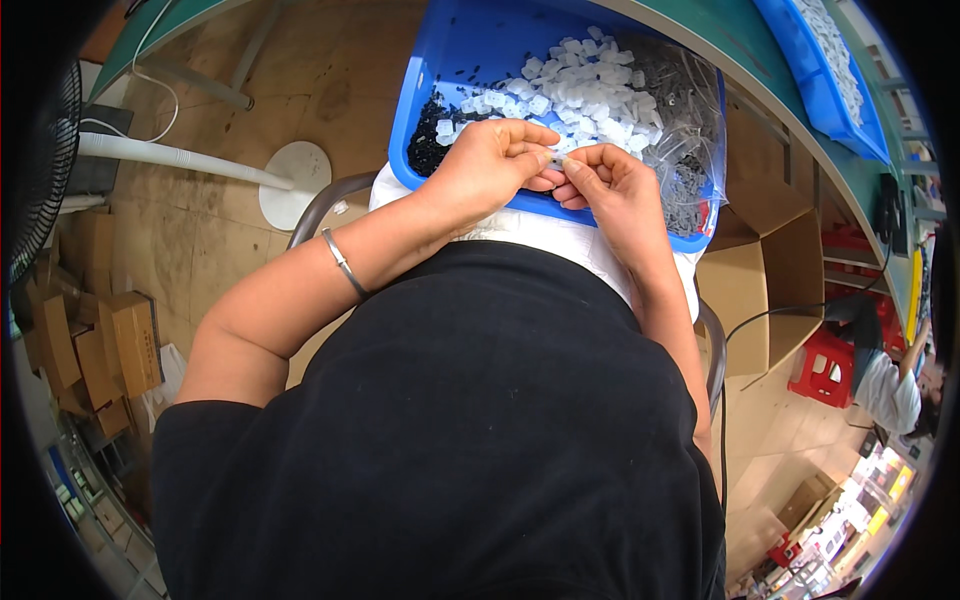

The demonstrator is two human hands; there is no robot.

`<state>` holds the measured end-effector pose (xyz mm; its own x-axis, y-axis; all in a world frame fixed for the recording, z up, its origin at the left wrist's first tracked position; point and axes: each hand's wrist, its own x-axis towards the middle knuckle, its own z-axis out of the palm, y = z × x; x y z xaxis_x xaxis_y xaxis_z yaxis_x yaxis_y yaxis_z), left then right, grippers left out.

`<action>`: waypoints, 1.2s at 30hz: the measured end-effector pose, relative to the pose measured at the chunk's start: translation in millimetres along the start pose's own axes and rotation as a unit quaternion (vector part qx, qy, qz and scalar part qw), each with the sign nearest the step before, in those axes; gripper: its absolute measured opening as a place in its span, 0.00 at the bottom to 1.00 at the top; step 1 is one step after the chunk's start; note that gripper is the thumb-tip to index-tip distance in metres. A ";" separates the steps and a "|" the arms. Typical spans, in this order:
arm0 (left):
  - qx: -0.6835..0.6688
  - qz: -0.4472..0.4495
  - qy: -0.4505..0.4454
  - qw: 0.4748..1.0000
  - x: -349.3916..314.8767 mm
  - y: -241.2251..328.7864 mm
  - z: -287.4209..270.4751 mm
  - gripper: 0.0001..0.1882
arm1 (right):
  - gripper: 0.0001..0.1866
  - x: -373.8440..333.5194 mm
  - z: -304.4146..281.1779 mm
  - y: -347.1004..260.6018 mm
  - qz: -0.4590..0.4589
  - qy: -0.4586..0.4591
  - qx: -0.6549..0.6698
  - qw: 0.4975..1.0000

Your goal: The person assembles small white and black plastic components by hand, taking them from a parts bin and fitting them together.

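Observation:
Both hands meet over the near edge of a blue plastic tray (404, 125) resting on my lap. My left hand (492, 165), with a metal bangle on its forearm, pinches a small whitish piece with a dark spot (557, 158). From the other side, the thumb and fingers of my right hand (612, 190) close on the same piece. Behind the hands lies a heap of white translucent plastic pieces (590, 85). Small black parts (428, 140) are scattered at the tray's left. At its right, a clear plastic bag (690, 110) lies over grey parts (688, 185).
A green table (690, 40) curves beyond the tray, bearing another blue tray (825, 75) at right. An open cardboard box (735, 290) stands right of my chair. A white fan stand (295, 185) and cartons (125, 345) are at left. A person (890, 390) sits far right near red stools (825, 368).

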<state>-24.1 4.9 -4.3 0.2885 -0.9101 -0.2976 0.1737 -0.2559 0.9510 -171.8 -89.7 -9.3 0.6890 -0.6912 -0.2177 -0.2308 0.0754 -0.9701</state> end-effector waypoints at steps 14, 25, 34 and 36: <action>0.144 0.114 0.030 0.983 10.7 20.0 -32.6 0.16 | 0.08 4.0 -77.9 -103.0 -0.329 0.329 -0.128 0.876; 0.528 0.278 -0.003 0.802 18.2 -0.3 -50.2 0.09 | 0.11 24.8 -108.2 -112.7 -0.392 0.350 -0.386 0.758; 0.544 0.295 -0.036 0.785 15.9 -8.0 -43.5 0.07 | 0.08 24.1 13.5 0.6 -0.352 -0.114 -0.476 0.797; 0.550 0.304 -0.042 0.777 16.1 -9.2 -43.5 0.07 | 0.07 26.1 16.0 6.1 -0.361 -0.108 -0.481 0.791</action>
<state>19.9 6.8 -21.6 -0.0684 -0.9779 0.1976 -0.8931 0.1483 0.4248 -144.2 -95.7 -22.6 0.9575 -0.1571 0.2420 -0.0676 -0.9375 -0.3413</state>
